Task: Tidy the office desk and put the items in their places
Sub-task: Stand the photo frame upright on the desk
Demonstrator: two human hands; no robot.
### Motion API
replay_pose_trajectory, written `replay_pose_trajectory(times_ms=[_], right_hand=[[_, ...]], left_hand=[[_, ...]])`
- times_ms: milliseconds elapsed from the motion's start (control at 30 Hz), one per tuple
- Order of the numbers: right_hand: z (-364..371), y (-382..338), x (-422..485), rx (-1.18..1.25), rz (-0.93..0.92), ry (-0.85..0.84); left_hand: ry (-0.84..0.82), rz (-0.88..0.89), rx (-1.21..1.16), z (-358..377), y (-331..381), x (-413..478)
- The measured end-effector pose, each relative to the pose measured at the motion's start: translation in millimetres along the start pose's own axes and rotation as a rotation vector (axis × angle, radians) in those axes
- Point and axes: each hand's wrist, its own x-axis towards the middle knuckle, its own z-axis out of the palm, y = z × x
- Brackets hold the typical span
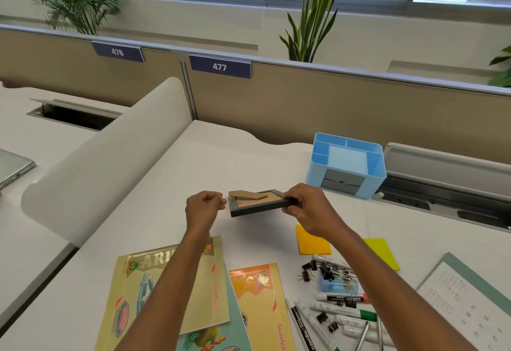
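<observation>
A small dark photo frame (257, 208) is held flat above the white desk (171, 201), its cardboard back up and its brown stand flap (244, 195) lifted. My right hand (305, 208) grips the frame's right end. My left hand (203, 208) is at the frame's left edge with fingers curled; whether it touches the frame is unclear. A light blue desk organizer (347, 165) stands empty behind the frame. Notebooks (166, 295) lie near me on the left. Markers (340, 309) and binder clips (318, 269) are scattered at the lower right.
Orange (312, 241) and yellow (383, 253) sticky pads lie right of my arms. A calendar sheet (467, 303) sits at the far right. A cable tray (442, 182) runs along the back right. A curved white divider (110, 162) separates the neighbouring desk with a laptop (12, 169).
</observation>
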Motion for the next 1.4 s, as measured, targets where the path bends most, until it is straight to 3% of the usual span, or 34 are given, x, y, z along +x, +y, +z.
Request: replay_pose_trajectory(times_ms=[233,433,733,1000,1200,1400], right_hand=[[-10,-1,16,-0.062,-0.046,-0.065],[-15,0,30,-0.067,-0.07,-0.064],[-28,-1,54,-0.065,-0.118,-0.126],[-47,-6,96,-0.101,-0.112,-0.237],[-50,-1,123,0.044,-0.081,-0.266],[-39,13,140,0.252,0.011,-0.169]], left_hand=[[-0.212,-0.01,0.312,10,9,52],[-0.269,-0.039,0.225,10,15,61],[-0.315,0.129,0.014,14,6,71],[-0.367,0.157,-0.09,25,12,85],[-0.375,0.136,-0.043,32,6,106],[-0.34,0.07,-0.065,39,3,113]])
